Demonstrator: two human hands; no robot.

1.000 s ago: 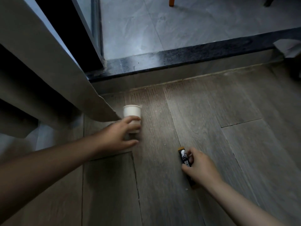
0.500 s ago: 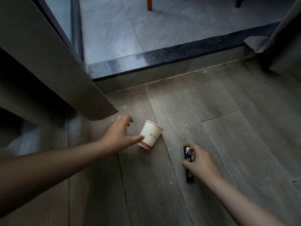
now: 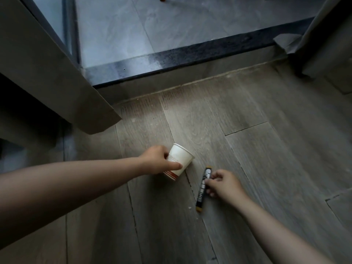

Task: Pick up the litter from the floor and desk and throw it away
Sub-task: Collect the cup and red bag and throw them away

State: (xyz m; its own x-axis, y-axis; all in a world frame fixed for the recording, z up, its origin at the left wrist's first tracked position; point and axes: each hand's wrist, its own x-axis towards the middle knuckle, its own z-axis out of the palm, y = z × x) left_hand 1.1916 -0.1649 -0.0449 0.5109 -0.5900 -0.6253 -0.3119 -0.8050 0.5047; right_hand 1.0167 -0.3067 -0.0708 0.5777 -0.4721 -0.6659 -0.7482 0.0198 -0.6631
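- My left hand (image 3: 158, 161), centre frame, grips the white paper cup (image 3: 183, 155): thumb across its front, fingers curled behind.
- The cup is tilted, rim toward upper right, red-banded base low over the wood floor (image 3: 266, 168).
- My right hand (image 3: 223, 184), just right of the cup, pinches a black stick packet (image 3: 201, 195) that lies along the floor.
- A curtain (image 3: 57, 82) hangs at upper left.

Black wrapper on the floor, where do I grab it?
Pinch the black wrapper across its narrow middle, from above, on the side of the right hand. It lies long, thin and flat on the floor, so a middle pinch should keep it level. That hand's fingers curl onto it there; the paper cup sits close on the other side.
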